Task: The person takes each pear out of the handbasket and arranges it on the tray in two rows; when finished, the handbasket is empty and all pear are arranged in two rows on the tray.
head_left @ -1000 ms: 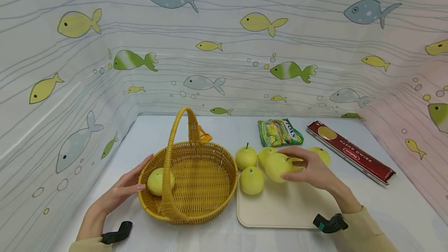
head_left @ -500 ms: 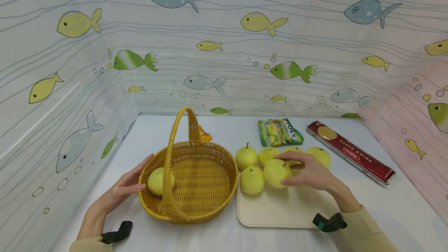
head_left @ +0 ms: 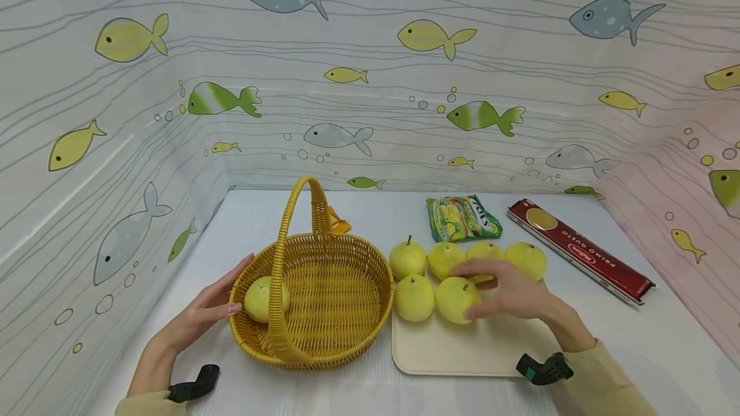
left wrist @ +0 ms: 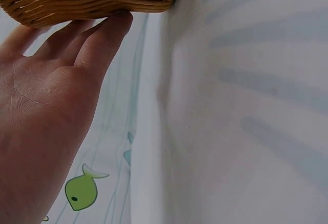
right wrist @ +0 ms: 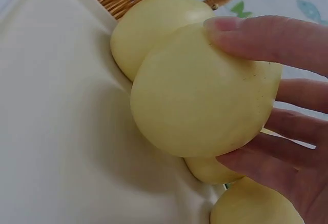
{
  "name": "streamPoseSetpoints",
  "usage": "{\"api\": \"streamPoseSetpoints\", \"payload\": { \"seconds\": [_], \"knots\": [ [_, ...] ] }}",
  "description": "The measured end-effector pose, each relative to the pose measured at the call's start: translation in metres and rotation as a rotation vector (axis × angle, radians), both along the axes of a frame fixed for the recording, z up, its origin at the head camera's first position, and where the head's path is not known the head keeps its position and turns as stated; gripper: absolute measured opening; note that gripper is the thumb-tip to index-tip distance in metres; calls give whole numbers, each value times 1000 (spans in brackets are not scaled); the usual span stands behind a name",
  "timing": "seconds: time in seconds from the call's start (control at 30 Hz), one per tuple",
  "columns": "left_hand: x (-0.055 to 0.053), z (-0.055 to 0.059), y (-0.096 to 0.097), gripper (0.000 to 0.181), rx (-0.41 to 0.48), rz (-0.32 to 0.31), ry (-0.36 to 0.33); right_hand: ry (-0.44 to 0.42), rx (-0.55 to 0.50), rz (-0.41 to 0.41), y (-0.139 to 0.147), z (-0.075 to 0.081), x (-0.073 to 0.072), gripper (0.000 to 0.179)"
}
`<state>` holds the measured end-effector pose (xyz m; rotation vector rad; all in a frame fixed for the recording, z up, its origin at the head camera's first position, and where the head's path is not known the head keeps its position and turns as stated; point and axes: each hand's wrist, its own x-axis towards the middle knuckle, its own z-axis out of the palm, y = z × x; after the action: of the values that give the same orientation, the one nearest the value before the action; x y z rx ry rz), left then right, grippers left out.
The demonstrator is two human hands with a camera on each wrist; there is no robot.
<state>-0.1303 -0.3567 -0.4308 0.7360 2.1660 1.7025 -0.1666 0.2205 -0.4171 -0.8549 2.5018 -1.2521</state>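
Observation:
In the head view my right hand (head_left: 511, 291) grips a round yellow pear (head_left: 457, 301) low over the cream tray (head_left: 457, 355). Its thumb and fingers lie around the pear (right wrist: 202, 93) in the right wrist view. Another pear (head_left: 414, 298) sits just left of it, and several more stand in a row behind, one partly covered by my fingers. My left hand (head_left: 199, 313) touches the left side of a yellow wicker basket (head_left: 329, 313), fingers stretched along its outer wall (left wrist: 102, 1). Inside the basket, a single pear (head_left: 258, 299) lies at the left, partly behind the handle.
Behind the pears lie a green candy bag (head_left: 462, 217) and a long red pasta packet (head_left: 581, 249). Part of an orange object (head_left: 339, 223) shows behind the basket. The basket's tall handle (head_left: 283, 242) arches over it. Fish-patterned sheeting (head_left: 370, 114) walls the table.
My right hand has lowered the pear toward the tray and slightly forward to me, beside the front left pear, which shifted slightly left. The left hand and basket stay in place.

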Motion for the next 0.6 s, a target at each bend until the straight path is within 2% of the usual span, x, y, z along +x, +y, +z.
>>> {"api": "streamPoseSetpoints", "payload": {
  "seconds": [0.4, 0.6],
  "knots": [
    [-2, 1, 1, 77, -13, 6, 0, -68, 29, 58, 1, -1, 1, 65],
    [-2, -3, -1, 76, -14, 14, 1, -123, 18, 111, 6, 1, 0, 68]
  ]
}}
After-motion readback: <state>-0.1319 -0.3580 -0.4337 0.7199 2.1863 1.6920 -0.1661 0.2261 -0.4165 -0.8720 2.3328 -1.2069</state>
